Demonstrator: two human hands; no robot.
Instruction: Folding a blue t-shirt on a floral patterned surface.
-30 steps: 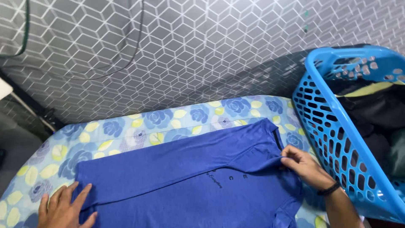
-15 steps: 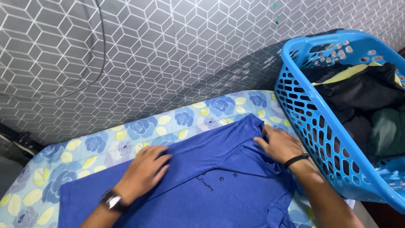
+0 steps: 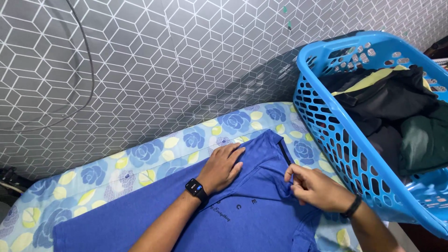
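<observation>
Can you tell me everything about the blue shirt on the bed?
The blue shirt is a soft-looking knit top with a collar and small dark lettering on its front. It lies spread flat on the flowery bed sheet, collar end toward the blue laundry basket. The left hand presses flat near the collar, and the right hand pinches a fold of the cloth. Its lower part runs out of the picture.

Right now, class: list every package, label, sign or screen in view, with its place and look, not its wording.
Smartwatch: on the left wrist; small black rectangular screen, lit blue.
Print on the blue shirt: mid-cloth between the forearms; small dark lettering.
No packages or signs.
</observation>
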